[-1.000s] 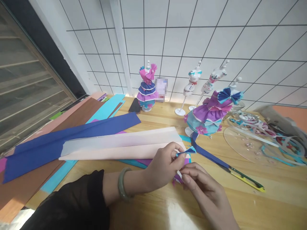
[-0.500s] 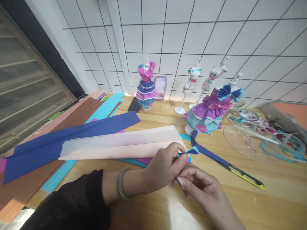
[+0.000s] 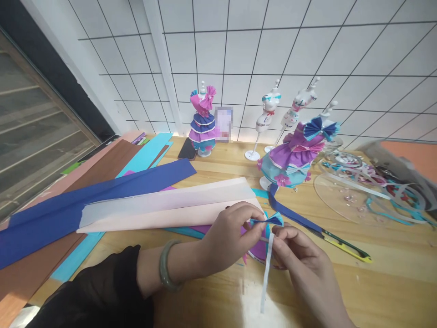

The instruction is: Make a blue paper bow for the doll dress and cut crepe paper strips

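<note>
My left hand (image 3: 228, 237) pinches a small pleated blue paper bow (image 3: 269, 220) at its middle, just above the wooden table (image 3: 392, 278). My right hand (image 3: 300, 255), fingers closed, grips a narrow white strip (image 3: 266, 269) that hangs down from near the bow. A purple paper piece (image 3: 257, 249) lies under both hands. A green bangle sits on my left wrist.
Long folded sheets lie to the left: pale pink (image 3: 164, 207), dark blue (image 3: 85, 200), cyan and brown. Behind stand a dressed mannequin (image 3: 203, 123), two bare ones (image 3: 262, 123), and a purple-and-teal paper dress (image 3: 295, 157). A blue strip and yellow-green tool (image 3: 341, 243) lie right; a clear tray (image 3: 344, 196) holds ribbons.
My right hand has risen from beneath the left hand to the bow's level, and a white strip now hangs from its fingers. The view has tilted slightly down.
</note>
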The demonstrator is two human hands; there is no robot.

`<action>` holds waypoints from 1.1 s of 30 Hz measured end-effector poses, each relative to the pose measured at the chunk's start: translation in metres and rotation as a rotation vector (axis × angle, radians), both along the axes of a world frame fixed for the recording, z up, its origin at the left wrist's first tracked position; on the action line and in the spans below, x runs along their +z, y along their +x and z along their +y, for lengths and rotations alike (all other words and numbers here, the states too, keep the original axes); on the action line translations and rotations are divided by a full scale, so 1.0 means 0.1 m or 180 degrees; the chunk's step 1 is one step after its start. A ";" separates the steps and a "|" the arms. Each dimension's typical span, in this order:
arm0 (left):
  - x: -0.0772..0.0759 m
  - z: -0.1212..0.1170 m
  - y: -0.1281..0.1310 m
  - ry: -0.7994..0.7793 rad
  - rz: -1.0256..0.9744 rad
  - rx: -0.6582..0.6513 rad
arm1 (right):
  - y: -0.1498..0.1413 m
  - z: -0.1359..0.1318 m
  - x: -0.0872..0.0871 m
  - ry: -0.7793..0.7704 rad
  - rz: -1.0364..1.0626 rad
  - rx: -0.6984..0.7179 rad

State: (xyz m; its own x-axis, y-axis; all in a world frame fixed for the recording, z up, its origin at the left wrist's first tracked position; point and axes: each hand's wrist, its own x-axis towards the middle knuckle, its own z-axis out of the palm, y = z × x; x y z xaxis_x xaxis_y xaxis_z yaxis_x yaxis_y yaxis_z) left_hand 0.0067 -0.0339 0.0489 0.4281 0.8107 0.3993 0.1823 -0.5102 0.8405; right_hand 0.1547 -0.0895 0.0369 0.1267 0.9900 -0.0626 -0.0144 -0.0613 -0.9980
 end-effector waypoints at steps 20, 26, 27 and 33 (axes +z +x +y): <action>0.02 -0.08 0.03 -0.0243 0.0104 0.0256 | -0.07 0.02 -0.05 -0.0568 0.0872 0.0093; 0.01 -0.07 0.04 -0.0190 0.0153 0.0353 | -0.08 0.02 -0.05 -0.0564 0.0873 0.0107; 0.00 -0.07 0.04 -0.0179 0.0155 0.0366 | -0.08 0.01 -0.06 -0.0576 0.0922 0.0131; -0.02 -0.07 0.03 -0.0180 0.0197 0.0350 | -0.04 0.02 -0.13 -0.0560 0.0948 0.0168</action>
State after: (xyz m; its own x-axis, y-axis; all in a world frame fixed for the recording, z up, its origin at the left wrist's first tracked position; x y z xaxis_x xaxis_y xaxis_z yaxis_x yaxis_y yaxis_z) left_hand 0.0102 -0.0407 0.0470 0.3578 0.8746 0.3273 0.2868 -0.4365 0.8528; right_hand 0.1511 -0.0877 0.0243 0.0262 0.9654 -0.2596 -0.2956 -0.2406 -0.9245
